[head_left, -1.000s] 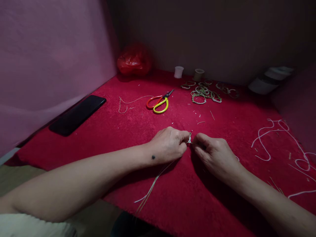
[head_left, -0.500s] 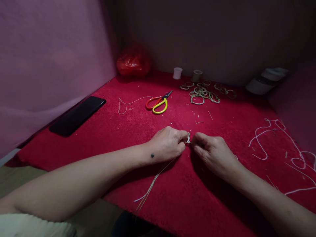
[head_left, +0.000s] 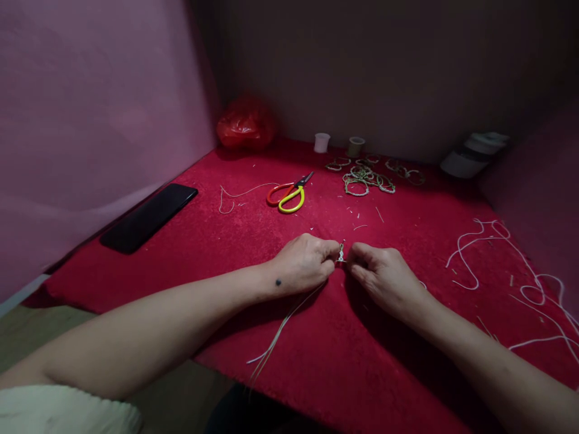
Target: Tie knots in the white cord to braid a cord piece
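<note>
Both my hands rest on a red cloth [head_left: 226,253] near its middle. Between their fingertips sits a small pale knotted cord piece [head_left: 341,253]. My left hand [head_left: 304,263] pinches it from the left, and my right hand [head_left: 385,278] pinches it from the right. Thin pale cord strands [head_left: 280,328] trail from under my left hand toward the cloth's near edge.
Scissors [head_left: 287,194] with red and yellow handles lie beyond my hands. Several woven bracelets [head_left: 364,179] lie farther back, near two small spools [head_left: 322,142]. A black phone [head_left: 149,217] lies at the left, a red bag [head_left: 245,125] in the corner, loose white cords [head_left: 479,253] at the right.
My hands stay pinched on the knotted piece with barely any movement. The view has tilted slightly, so things on the cloth sit a little lower and more to the left.
</note>
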Motion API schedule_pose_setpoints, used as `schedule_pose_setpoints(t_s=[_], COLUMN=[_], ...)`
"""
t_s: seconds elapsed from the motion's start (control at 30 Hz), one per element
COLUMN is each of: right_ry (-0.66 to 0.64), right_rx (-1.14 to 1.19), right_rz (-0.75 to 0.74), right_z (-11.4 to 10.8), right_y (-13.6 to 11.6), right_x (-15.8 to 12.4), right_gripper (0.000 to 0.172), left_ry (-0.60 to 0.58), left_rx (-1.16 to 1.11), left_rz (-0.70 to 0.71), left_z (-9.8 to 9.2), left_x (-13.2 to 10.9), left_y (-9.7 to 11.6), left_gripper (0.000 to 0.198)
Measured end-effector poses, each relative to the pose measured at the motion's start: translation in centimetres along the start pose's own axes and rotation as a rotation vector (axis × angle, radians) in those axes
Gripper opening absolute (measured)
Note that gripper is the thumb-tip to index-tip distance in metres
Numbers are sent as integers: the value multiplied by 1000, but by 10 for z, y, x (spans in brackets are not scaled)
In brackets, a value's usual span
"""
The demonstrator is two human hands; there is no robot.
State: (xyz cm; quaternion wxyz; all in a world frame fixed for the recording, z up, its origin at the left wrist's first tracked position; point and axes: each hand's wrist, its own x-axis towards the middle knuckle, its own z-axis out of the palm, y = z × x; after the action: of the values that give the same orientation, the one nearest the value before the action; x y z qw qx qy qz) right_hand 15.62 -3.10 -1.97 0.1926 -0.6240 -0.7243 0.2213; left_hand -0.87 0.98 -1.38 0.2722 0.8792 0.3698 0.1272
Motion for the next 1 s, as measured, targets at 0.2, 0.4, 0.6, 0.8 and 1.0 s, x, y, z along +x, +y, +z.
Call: schedule_pose_setpoints(t_s=[0.2, 0.4, 0.6, 0.8, 1.0], right_ry=[-9, 5, 32, 38, -6], right_rx=[32, -33, -169, -81, 136], right_rz=[-36, -27, -47, -91, 71], right_z=[-1, 2, 4, 2, -3], right_y=[2, 6, 4, 5, 5], right_x=[0, 0, -2, -3, -1], right_gripper=[13, 12, 14, 11, 8], left_ry=[-11, -2, 0, 18, -4], left_rx=[9, 49, 76, 117, 142], left_rz=[17, 28, 70, 90, -21], left_z=[-1, 1, 1, 2, -3], left_x=[1, 1, 1, -1, -3], left_y=[0, -1, -2, -2, 8], left_gripper=[18, 16, 17, 18, 18])
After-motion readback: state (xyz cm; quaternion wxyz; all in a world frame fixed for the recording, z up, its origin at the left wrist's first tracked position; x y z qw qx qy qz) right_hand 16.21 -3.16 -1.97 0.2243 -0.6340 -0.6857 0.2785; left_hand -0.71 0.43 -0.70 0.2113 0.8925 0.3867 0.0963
